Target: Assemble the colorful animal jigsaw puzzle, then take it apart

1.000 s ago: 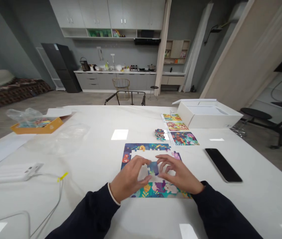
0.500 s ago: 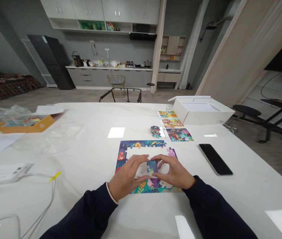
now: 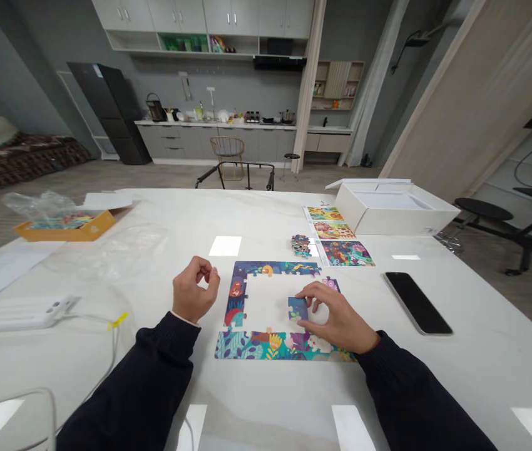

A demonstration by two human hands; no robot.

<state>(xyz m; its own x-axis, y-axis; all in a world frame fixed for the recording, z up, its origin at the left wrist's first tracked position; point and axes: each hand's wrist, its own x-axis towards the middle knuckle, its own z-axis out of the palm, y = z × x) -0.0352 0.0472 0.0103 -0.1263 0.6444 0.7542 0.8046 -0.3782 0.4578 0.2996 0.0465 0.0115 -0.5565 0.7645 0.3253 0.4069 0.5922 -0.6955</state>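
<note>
Puzzle piece (image 3: 298,308), blue with a patch of green, lies flat on the desk (image 3: 256,219) just right of the frame's centre, inside the bare white opening of an unfinished jigsaw border (image 3: 266,346). The right hand (image 3: 338,321) comes in from the lower right; its fingers (image 3: 312,289) are bent over the piece, and thumb and forefinger grasp it at its right edge. Whether the piece already meets the border's lower strip cannot be told, since the hand covers that side. The left hand (image 3: 194,297) hovers left of the border, apart from it, fingers clenched loosely with the thumb against the forefinger; nothing shows inside them. Both arms wear dark sleeves.

The border itself is closed along the top, the left side and the bottom, with foliage and animals printed on it.

Above it and to the right, a small heap of loose pieces (image 3: 300,245) sits just beside a strip of three printed pictures (image 3: 345,253). Further toward the upper right stands an open white box (image 3: 390,216). A black phone (image 3: 417,302) lies face up at the right, well apart from the hand. At the left edge are an orange tray (image 3: 66,233) with a clear plastic bag (image 3: 40,205) on it, a white charger block (image 3: 22,312) and a cable with a yellow tag (image 3: 116,322).
</note>
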